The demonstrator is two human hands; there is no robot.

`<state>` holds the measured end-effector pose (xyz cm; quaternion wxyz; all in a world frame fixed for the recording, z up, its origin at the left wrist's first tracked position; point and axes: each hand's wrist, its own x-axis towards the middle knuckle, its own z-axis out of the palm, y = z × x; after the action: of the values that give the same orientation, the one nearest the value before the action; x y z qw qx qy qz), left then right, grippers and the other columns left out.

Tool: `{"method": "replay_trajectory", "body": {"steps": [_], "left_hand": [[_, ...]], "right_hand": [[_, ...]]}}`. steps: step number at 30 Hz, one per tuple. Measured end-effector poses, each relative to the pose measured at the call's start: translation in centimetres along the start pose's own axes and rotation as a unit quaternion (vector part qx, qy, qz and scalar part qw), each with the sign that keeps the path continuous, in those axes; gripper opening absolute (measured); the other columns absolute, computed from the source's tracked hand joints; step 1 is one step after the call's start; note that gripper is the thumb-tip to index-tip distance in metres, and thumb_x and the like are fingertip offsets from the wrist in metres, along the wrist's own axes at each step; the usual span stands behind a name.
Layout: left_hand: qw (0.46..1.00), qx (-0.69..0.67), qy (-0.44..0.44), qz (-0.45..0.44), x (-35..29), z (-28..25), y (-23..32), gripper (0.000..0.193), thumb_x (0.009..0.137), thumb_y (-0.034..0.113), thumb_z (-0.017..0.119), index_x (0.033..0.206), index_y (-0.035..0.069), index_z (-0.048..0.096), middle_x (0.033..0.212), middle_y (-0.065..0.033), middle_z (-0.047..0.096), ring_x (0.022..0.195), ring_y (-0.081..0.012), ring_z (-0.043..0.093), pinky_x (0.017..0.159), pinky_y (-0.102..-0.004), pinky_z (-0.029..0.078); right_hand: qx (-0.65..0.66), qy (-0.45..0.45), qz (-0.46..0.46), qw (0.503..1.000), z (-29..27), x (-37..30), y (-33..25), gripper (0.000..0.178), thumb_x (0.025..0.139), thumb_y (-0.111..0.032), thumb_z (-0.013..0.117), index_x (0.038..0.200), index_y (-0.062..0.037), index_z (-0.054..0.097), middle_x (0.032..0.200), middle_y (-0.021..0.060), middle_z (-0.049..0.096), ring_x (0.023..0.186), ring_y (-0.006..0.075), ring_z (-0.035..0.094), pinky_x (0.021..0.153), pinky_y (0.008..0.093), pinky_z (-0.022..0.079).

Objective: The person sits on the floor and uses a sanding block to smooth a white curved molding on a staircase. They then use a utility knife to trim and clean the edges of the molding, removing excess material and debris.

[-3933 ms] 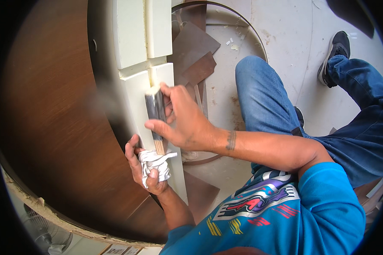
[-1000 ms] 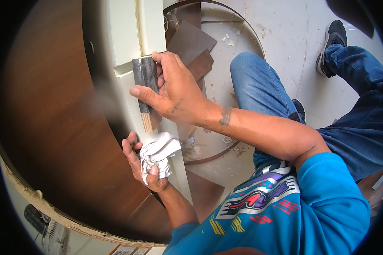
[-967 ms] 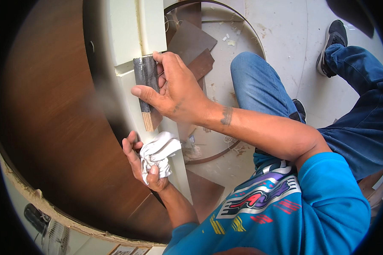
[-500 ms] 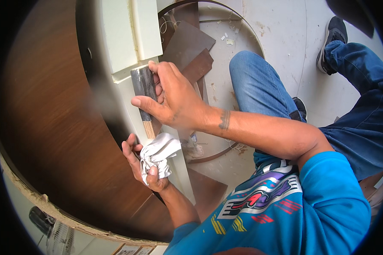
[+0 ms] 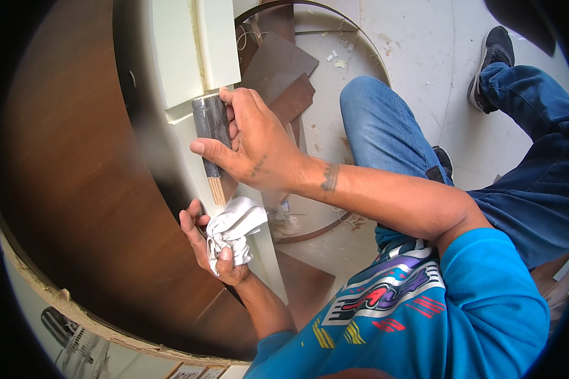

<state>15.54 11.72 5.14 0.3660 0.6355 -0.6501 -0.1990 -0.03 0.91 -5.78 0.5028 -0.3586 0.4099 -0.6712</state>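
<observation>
Since the earliest frame, the dark block [image 5: 211,120] has moved up the white panel [image 5: 183,135] toward its cross groove; the right hand [image 5: 258,144] grips it, fingers curled, thumb across; the left hand [image 5: 201,250], fingers half-spread, clutches white cloth [image 5: 238,222] by the panel's left edge.

Block [image 5: 211,120] partly behind right hand [image 5: 259,148]

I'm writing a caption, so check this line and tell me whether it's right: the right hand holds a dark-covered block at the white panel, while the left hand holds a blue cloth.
One slip: the cloth in the left hand is white, as the head view shows. The right hand does hold a dark-covered block at the white panel.
</observation>
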Motion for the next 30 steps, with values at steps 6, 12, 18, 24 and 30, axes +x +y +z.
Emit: {"method": "replay_trajectory", "body": {"steps": [6, 12, 18, 24, 30], "left_hand": [[1.0, -0.022, -0.014, -0.001, 0.2, 0.0, -0.2, 0.109, 0.077, 0.048, 0.068, 0.162, -0.013, 0.039, 0.157, -0.0256, 0.051, 0.123, -0.0234, 0.047, 0.113, -0.0412, 0.041], [1.0, -0.01, -0.028, 0.008, -0.5, -1.3, -1.3, 0.103, 0.082, 0.048, 0.066, 0.16, -0.014, 0.043, 0.157, -0.0236, 0.053, 0.127, -0.0249, 0.05, 0.113, -0.0438, 0.042], [0.961, 0.214, -0.064, 0.163, 0.6, -0.6, 0.3, 0.08, 0.095, 0.045, 0.052, 0.148, -0.014, 0.06, 0.146, -0.0308, 0.064, 0.134, -0.0412, 0.058, 0.115, -0.0528, 0.044], [0.908, 0.31, -0.01, 0.28, 0.3, -0.4, -0.6, 0.055, 0.101, 0.03, 0.047, 0.129, -0.012, 0.068, 0.13, -0.03, 0.067, 0.119, -0.042, 0.067, 0.102, -0.0537, 0.057], [0.897, 0.329, 0.107, 0.276, -1.4, 4.0, 0.3, 0.031, 0.105, 0.024, 0.05, 0.116, -0.001, 0.066, 0.108, -0.0181, 0.062, 0.098, -0.0329, 0.065, 0.086, -0.0471, 0.058]], "right_hand": [[-0.025, -0.051, 0.003, 0.998, -0.1, -3.6, -0.2, 0.083, 0.097, -0.042, 0.084, 0.148, 0.0119, 0.044, 0.114, 0.018, 0.054, 0.095, 0.0223, 0.058, 0.083, 0.0363, 0.054], [0.054, -0.038, 0.006, 0.998, -3.5, -5.2, 0.5, 0.074, 0.095, -0.034, 0.082, 0.151, 0.003, 0.048, 0.114, 0.014, 0.053, 0.088, 0.0201, 0.056, 0.076, 0.0363, 0.054], [-0.336, 0.242, 0.0, 0.91, -19.9, 11.6, 8.2, 0.076, 0.09, -0.053, 0.083, 0.139, 0.0025, 0.065, 0.121, 0.0237, 0.073, 0.104, 0.0327, 0.072, 0.094, 0.0414, 0.058], [-0.583, 0.175, 0.221, 0.762, -31.2, 10.0, 15.8, 0.069, 0.09, -0.036, 0.079, 0.152, -0.0149, 0.059, 0.144, 0.0305, 0.055, 0.133, 0.049, 0.055, 0.111, 0.0581, 0.048], [-0.675, 0.114, 0.165, 0.71, -33.8, 8.4, 19.0, 0.061, 0.093, -0.03, 0.078, 0.149, -0.0107, 0.06, 0.136, 0.0256, 0.061, 0.126, 0.0461, 0.058, 0.11, 0.0541, 0.047]]}}
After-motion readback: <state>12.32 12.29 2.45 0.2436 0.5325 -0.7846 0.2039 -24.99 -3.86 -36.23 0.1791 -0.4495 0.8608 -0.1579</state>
